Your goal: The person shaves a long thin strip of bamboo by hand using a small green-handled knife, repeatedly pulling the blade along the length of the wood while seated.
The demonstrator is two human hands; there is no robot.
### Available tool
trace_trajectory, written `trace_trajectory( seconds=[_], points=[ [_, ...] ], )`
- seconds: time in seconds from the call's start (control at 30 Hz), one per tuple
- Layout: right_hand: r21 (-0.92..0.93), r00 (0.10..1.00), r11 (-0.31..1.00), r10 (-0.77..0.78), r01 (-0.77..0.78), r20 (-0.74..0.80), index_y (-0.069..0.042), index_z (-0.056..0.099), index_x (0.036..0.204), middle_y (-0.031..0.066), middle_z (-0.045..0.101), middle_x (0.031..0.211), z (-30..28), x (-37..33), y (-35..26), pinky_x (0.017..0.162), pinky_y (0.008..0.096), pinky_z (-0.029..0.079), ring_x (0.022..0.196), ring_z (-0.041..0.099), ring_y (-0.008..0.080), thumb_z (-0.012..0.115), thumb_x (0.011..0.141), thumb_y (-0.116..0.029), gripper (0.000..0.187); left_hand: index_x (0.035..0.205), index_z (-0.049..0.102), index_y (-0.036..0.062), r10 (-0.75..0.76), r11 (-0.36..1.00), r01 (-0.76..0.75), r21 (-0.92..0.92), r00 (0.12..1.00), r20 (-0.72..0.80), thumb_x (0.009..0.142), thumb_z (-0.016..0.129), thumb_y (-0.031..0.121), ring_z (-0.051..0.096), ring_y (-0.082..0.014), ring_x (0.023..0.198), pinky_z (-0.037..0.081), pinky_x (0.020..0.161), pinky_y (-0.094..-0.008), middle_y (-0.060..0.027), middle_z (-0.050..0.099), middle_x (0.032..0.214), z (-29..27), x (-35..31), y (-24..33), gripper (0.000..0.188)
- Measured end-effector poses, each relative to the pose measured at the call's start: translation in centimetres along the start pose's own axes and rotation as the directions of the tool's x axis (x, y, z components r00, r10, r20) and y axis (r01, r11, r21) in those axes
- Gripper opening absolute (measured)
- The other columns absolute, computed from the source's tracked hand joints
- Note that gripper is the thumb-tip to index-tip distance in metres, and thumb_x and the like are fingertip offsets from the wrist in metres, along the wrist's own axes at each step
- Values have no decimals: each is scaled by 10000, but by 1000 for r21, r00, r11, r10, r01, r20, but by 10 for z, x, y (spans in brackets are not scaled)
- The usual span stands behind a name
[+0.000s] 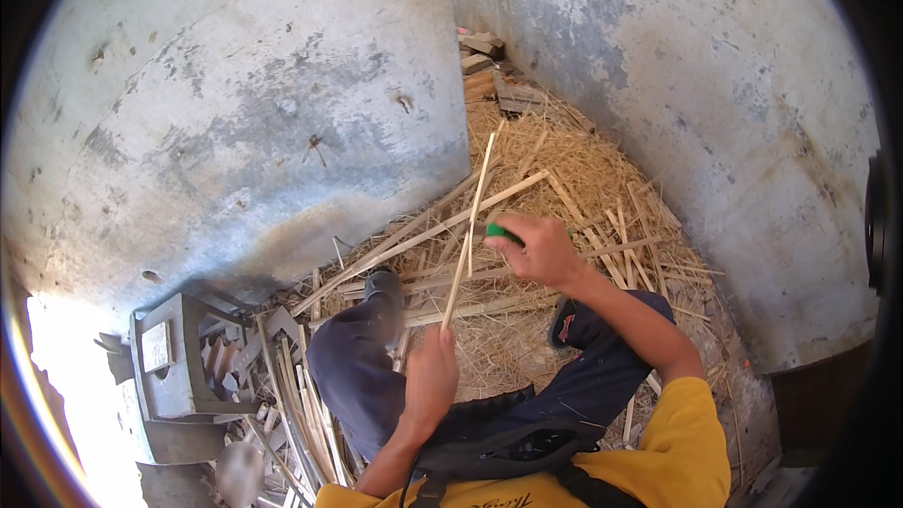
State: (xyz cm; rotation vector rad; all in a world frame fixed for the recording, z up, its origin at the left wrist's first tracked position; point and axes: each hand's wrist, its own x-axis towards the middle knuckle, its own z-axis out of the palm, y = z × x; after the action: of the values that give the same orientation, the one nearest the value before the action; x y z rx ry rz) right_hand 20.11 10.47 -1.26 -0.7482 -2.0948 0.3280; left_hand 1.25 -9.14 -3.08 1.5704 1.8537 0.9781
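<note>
My left hand (pixel 433 374) is closed round the lower end of a thin pale strip of split bamboo or wood (pixel 455 295), which points up and away from me between my knees. Green shows in the fist of my right hand (pixel 543 252): it is the handle of a knife (pixel 504 233). Its short dark blade reaches left and meets the strip partway up. Around the blade the strip seems to part into two slivers, and the upper one (pixel 483 174) leans slightly right. Most of the handle is hidden by my fingers.
Curly straw-coloured shavings (pixel 527 150) and long loose strips (pixel 423 237) cover the floor ahead. A grey wooden stool-like frame (pixel 179 395) lies at the left beside more strips (pixel 315 414). Bare plastered walls (pixel 310 85) stand close at the left and right.
</note>
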Motion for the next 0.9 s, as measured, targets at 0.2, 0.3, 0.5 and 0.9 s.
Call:
trace_trajectory(
  seconds=[0.2, 0.3, 0.5, 0.9],
  points=[
    [-61, 988, 989, 138, -135, 62, -30, 747, 1005, 128, 696, 750, -10, 19, 38, 578, 388, 499, 612, 646, 289, 722, 982, -308, 280, 1034, 507, 0, -14, 999, 10, 39, 997, 82, 1114, 464, 194, 603, -570, 730, 443, 638, -637, -329, 599, 721, 0, -16, -14, 215],
    [-96, 991, 988, 126, -121, 45, -40, 754, 1008, 116, 686, 732, -7, 24, 55, 574, 385, 495, 607, 644, 274, 686, 1008, -337, 304, 1038, 498, -2, 14, 999, -17, 43, 997, 79, 1112, 463, 190, 605, -566, 722, 449, 636, -638, -328, 597, 714, 2, -18, -23, 209],
    [-105, 994, 988, 112, -111, 4, -47, 771, 1020, 86, 645, 668, 7, 29, 62, 522, 376, 458, 530, 573, 229, 627, 1048, -402, 385, 998, 539, 2, -14, 999, 11, 53, 998, 53, 1119, 448, 177, 599, -539, 721, 429, 635, -595, -274, 594, 725, 2, -22, -35, 232],
    [272, 675, 621, 708, -735, 206, 0, 686, 1283, 41, 674, 858, -42, 45, 114, 484, 241, 388, 509, 417, 62, 568, 1085, -456, 511, 841, 465, 111, -325, 633, 583, -509, 797, 509, 1156, 381, 356, 418, -145, 479, 381, 456, -308, 14, 406, 623, -26, -38, -59, 408]
  ],
)
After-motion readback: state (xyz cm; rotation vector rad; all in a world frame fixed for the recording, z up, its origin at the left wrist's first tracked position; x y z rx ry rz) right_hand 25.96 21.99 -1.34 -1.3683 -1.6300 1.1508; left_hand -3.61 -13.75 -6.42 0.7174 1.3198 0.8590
